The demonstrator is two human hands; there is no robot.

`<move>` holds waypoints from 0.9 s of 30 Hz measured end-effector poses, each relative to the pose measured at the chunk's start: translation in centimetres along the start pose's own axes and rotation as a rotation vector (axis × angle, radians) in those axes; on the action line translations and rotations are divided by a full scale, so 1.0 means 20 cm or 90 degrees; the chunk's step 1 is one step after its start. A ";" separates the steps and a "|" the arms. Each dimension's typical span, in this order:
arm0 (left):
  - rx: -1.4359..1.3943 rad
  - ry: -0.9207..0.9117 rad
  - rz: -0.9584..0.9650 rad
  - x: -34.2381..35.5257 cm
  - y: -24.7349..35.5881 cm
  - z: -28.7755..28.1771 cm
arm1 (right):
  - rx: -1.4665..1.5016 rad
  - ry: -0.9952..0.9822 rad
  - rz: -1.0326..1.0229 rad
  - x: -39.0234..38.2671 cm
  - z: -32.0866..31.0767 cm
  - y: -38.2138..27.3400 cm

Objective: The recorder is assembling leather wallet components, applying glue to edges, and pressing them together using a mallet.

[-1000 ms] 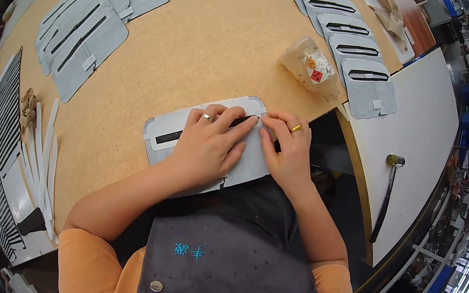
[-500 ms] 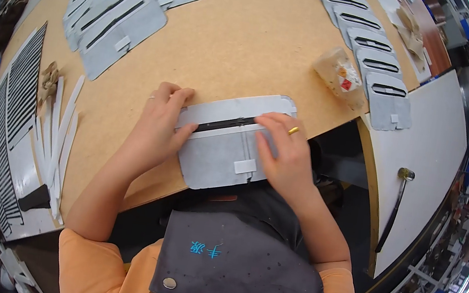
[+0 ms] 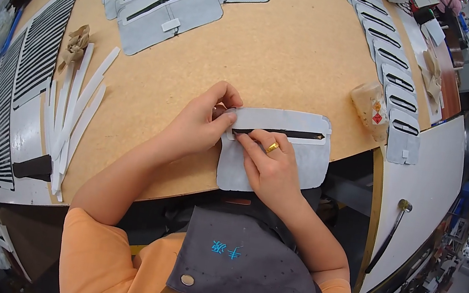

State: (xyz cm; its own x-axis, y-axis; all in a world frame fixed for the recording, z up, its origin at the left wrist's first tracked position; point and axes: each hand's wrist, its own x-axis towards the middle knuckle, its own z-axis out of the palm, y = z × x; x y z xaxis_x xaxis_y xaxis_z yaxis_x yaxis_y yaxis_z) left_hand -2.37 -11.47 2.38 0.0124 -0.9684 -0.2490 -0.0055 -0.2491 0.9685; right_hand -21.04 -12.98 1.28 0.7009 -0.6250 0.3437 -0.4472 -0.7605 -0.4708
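Observation:
A flat grey panel (image 3: 297, 170) with rounded corners lies at the table's front edge, partly overhanging toward my apron. Across its upper part runs a slot lined with a black strip (image 3: 302, 135); a pale band borders it. My left hand (image 3: 212, 116) pinches the panel's upper left edge between thumb and bent fingers. My right hand (image 3: 271, 161), a ring on one finger, lies over the panel, its thumb and fingertips pinched together at the strip's left end. My fingers partly cover that end.
Overlapping grey panels form a pile (image 3: 169, 11) at the far left and a row (image 3: 399, 80) down the right. A clear tub (image 3: 368, 108) stands near the right edge. White strips (image 3: 74, 112) and black-striped sheets (image 3: 41, 47) lie left; a hammer (image 3: 394, 229) rests on the white side table.
The panel now sits farther right in view and is turned straighter. My right hand has moved from the slot's right end to its left end; my left hand now pinches the upper left edge.

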 end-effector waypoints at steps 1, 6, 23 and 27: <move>-0.003 0.003 0.000 0.00 -0.01 0.00 | 0.008 -0.003 0.009 0.00 0.00 0.00; 0.276 0.013 0.169 0.01 -0.02 -0.01 | 0.010 -0.023 0.018 0.01 0.00 0.01; 0.334 0.040 0.229 0.04 -0.07 -0.03 | -0.180 -0.154 -0.091 0.08 -0.05 -0.04; 0.319 0.030 0.217 0.04 -0.04 -0.02 | -0.148 -0.109 -0.070 0.07 -0.05 -0.03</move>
State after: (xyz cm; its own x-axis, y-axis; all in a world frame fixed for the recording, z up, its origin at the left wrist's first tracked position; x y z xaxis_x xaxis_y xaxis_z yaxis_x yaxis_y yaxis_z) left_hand -1.98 -12.07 1.32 -0.0284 -0.9959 0.0859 -0.4863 0.0888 0.8693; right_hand -20.41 -13.58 2.82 0.8270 -0.5127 0.2306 -0.4646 -0.8543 -0.2332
